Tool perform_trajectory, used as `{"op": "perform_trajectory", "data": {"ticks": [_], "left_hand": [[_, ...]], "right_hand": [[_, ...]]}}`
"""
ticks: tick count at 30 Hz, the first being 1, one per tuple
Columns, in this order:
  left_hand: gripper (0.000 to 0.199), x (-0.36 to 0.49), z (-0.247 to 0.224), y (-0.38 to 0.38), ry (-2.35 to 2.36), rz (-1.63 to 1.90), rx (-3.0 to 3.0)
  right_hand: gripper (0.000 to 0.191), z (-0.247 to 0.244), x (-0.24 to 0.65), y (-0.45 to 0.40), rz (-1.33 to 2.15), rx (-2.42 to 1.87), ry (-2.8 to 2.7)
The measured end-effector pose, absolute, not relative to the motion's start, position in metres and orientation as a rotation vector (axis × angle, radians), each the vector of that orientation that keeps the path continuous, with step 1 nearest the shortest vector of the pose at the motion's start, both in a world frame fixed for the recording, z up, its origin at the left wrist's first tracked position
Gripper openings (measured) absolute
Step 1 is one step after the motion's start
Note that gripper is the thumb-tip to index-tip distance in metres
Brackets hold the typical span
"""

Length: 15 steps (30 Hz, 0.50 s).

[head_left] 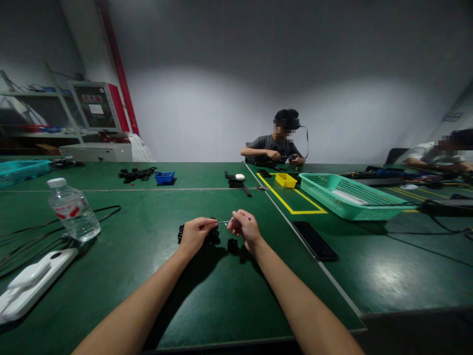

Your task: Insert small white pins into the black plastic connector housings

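My left hand [199, 230] is closed, its fingers pinched at the left end of a thin metal rod [223, 222]. My right hand [244, 228] is closed around the other end of this rod, which looks like a slim screwdriver. Black parts [181, 233] lie on the green table around and partly behind my left hand. A small black block [232, 245] sits on the table just below and left of my right hand. What the rod's tip touches at my left fingertips is too small to tell.
A water bottle [76, 212] and white power strip [37, 281] are at left. Beyond my hands are a blue bin [164, 178] and yellow bin [286, 180]. A phone [315, 240] and green basket [354, 213] lie right. Two people sit across the table.
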<state>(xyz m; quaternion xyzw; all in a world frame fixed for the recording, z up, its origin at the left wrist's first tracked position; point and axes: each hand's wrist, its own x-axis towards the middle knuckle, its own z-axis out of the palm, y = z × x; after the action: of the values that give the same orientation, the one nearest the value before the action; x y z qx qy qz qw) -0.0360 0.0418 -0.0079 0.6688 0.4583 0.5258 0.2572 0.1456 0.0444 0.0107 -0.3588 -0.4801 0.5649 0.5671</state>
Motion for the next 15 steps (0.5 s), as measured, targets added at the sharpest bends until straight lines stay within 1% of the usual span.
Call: {"op": "perform_trajectory", "data": {"ticks": [4, 15], "left_hand": [[0.026, -0.0364, -0.0063, 0.0429, 1.263, 1.42, 1.721], [0.039, -0.0374, -0.0074, 0.0463, 1.203, 1.439, 1.558]], "right_hand": [[0.037, 0.0122, 0.1441, 0.0419, 1.317, -0.808, -1.15], [0.03, 0.0119, 0.1413, 0.0382, 1.261, -0.733, -1.245]]}}
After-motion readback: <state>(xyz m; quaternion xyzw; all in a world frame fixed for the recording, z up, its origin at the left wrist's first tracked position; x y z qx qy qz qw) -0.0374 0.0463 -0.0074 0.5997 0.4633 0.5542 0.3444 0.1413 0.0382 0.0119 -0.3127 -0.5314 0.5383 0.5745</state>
